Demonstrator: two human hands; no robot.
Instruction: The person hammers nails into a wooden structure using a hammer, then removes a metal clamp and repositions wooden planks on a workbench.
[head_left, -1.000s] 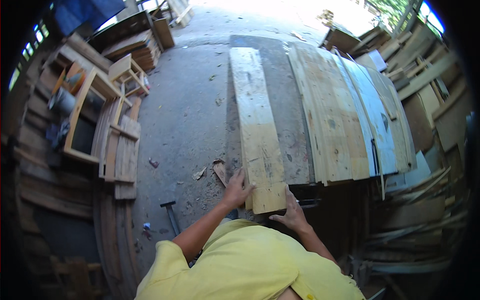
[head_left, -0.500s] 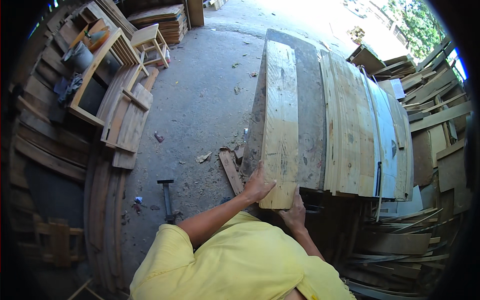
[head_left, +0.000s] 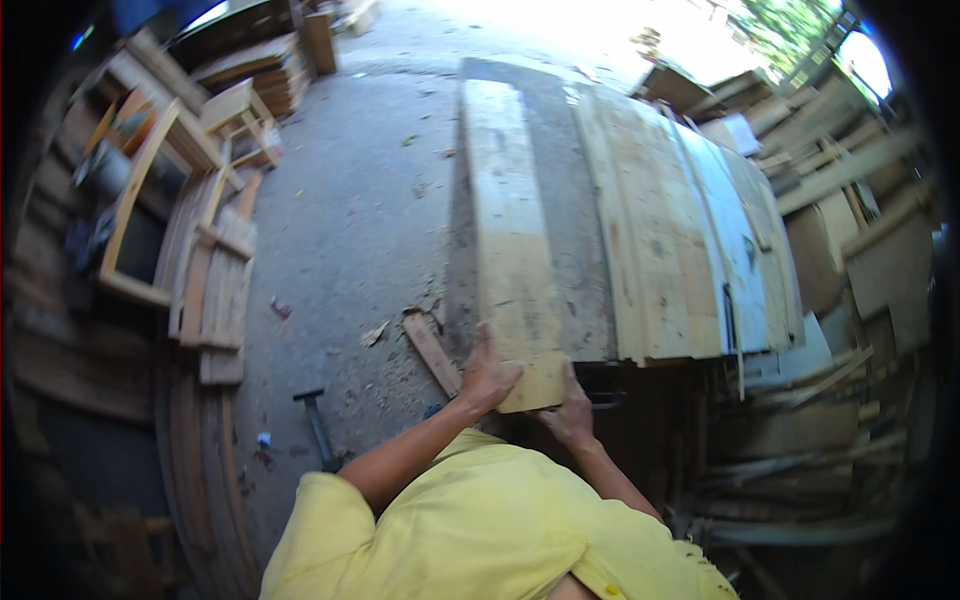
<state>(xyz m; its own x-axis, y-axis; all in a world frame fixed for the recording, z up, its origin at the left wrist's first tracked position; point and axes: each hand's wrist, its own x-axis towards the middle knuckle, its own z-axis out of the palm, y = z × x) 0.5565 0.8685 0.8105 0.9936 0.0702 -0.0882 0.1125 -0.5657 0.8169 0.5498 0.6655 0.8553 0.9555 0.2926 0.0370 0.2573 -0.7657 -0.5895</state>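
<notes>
A long pale wooden plank (head_left: pixel 515 240) lies lengthwise along the left side of a dark-topped worktable (head_left: pixel 575 250), its near end reaching past the table's front edge toward me. My left hand (head_left: pixel 487 380) grips the plank's left edge near that end, with the thumb over the top face. At the near right corner, my right hand (head_left: pixel 573 410) is closed on the same plank. Its thumb points up along the side, and the fingers are partly hidden beneath the wood.
Several boards (head_left: pixel 650 230) cover the table's right part. Wood scraps (head_left: pixel 830 270) are heaped beyond it. On the left stand a small stool (head_left: pixel 235 110), a wooden frame (head_left: pixel 125 220) and stacked planks. A dark metal T-shaped piece (head_left: pixel 318 425) and a loose board (head_left: pixel 432 350) are on the left near me.
The whole scene has shifted left and tilted in the picture as my head turned. Both hands keep their hold on the plank's near end, which has barely moved against the table.
</notes>
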